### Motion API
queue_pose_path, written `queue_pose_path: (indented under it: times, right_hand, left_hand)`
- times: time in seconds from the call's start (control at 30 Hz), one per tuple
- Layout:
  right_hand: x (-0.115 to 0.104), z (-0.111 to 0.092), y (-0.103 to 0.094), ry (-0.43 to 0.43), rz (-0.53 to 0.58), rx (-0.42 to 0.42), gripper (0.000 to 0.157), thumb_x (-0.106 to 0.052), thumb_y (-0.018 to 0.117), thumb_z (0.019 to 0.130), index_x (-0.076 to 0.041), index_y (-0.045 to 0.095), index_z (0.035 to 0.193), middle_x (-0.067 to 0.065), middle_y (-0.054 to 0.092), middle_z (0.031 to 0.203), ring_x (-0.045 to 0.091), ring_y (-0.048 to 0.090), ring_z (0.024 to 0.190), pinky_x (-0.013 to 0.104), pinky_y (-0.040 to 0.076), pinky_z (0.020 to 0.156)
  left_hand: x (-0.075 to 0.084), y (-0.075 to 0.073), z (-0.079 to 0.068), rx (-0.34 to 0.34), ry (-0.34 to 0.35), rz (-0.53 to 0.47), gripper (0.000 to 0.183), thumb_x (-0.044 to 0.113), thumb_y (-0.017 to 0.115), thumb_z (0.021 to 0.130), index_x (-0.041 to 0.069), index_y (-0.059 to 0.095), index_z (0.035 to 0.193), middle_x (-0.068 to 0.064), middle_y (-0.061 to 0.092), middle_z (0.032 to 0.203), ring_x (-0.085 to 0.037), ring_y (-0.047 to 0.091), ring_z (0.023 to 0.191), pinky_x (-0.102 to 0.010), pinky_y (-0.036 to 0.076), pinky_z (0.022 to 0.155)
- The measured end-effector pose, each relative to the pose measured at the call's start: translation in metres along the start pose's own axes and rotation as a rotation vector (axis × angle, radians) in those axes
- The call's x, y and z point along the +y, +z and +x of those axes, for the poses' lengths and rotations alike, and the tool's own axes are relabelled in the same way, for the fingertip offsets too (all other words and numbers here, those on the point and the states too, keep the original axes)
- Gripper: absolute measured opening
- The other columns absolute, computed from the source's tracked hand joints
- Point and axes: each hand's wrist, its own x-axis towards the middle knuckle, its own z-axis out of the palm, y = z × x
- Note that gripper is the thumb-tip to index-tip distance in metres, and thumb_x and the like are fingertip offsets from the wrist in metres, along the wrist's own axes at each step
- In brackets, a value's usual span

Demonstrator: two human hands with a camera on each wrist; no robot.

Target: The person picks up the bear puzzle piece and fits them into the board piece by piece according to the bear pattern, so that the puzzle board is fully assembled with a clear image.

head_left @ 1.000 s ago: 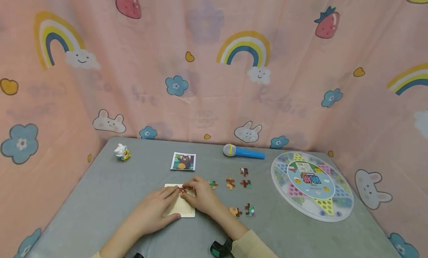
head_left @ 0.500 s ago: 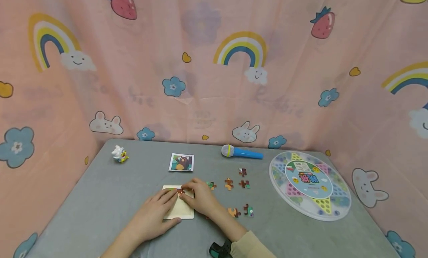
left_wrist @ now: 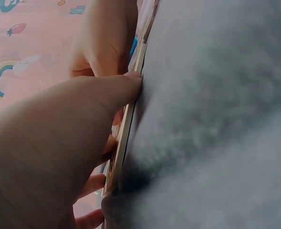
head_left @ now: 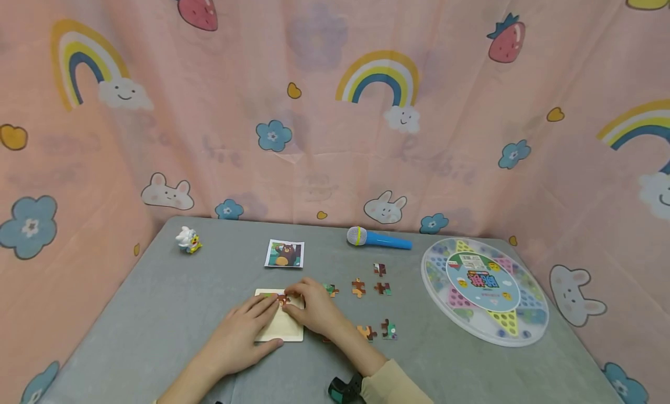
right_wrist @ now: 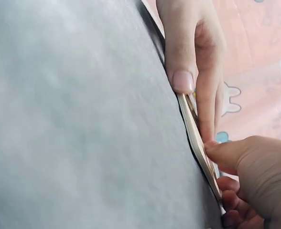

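Note:
A pale puzzle board lies flat in front of the person. The left hand rests across its left side, fingers stretched over the top part and thumb at the near edge. Fingers and thumb of the right hand pinch at a small brown jigsaw piece near the board's top edge. A strip of green and brown shows beside it, partly under the left fingertips. From the left wrist the board's edge is seen side-on, with the left thumb on it. The right wrist view shows both hands meeting over the board.
Loose jigsaw pieces lie right of the board, among them a brown one and a green one. Behind stand a bear picture card, a blue toy microphone and a small figurine. A round game board lies right.
Both hands stay almost in place over the board, with the right fingers still at the brown piece. The head view has shifted slightly.

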Motion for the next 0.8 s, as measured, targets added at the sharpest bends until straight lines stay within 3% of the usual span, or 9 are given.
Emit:
queue_pose_path:
  times: [0.27, 0.43, 0.67, 0.8]
  right_hand:
    - [-0.001, 0.002, -0.022, 0.009, 0.003, 0.019, 0.032, -0.015, 0.082, 0.094, -0.002, 0.076, 0.122, 0.009, 0.067, 0.101, 0.014, 0.054, 0.075, 0.02, 0.042, 0.062]
    - [0.004, 0.003, -0.044, 0.049, -0.011, 0.055, 0.034, -0.016, 0.083, 0.094, -0.002, 0.075, 0.124, 0.013, 0.068, 0.107, 0.02, 0.058, 0.083, 0.023, 0.044, 0.063]
    - [0.027, -0.004, -0.072, 0.118, -0.038, 0.122, 0.036, -0.018, 0.083, 0.095, -0.003, 0.075, 0.126, 0.015, 0.069, 0.112, 0.021, 0.06, 0.09, 0.029, 0.049, 0.071]
    - [0.048, -0.013, -0.086, 0.128, -0.051, 0.196, 0.036, -0.016, 0.084, 0.093, -0.002, 0.075, 0.124, 0.016, 0.071, 0.111, 0.027, 0.066, 0.093, 0.039, 0.055, 0.077]
  left_hand:
    - [0.001, -0.002, 0.001, -0.024, -0.01, -0.021, 0.077, 0.054, 0.072, 0.097, 0.004, 0.057, 0.153, -0.01, 0.054, 0.159, -0.036, 0.047, 0.148, -0.065, 0.045, 0.111]
    - [0.001, -0.003, 0.001, -0.035, -0.026, -0.027, 0.077, 0.054, 0.073, 0.096, 0.004, 0.057, 0.153, -0.01, 0.053, 0.16, -0.036, 0.046, 0.149, -0.065, 0.044, 0.112]
    - [0.002, -0.003, 0.001, -0.049, -0.035, -0.033, 0.077, 0.054, 0.073, 0.097, 0.005, 0.057, 0.153, -0.009, 0.052, 0.161, -0.037, 0.045, 0.15, -0.065, 0.043, 0.113]
    - [0.002, -0.004, 0.001, -0.057, -0.032, -0.038, 0.077, 0.054, 0.072, 0.097, 0.004, 0.056, 0.154, -0.01, 0.051, 0.162, -0.037, 0.044, 0.15, -0.066, 0.043, 0.113]
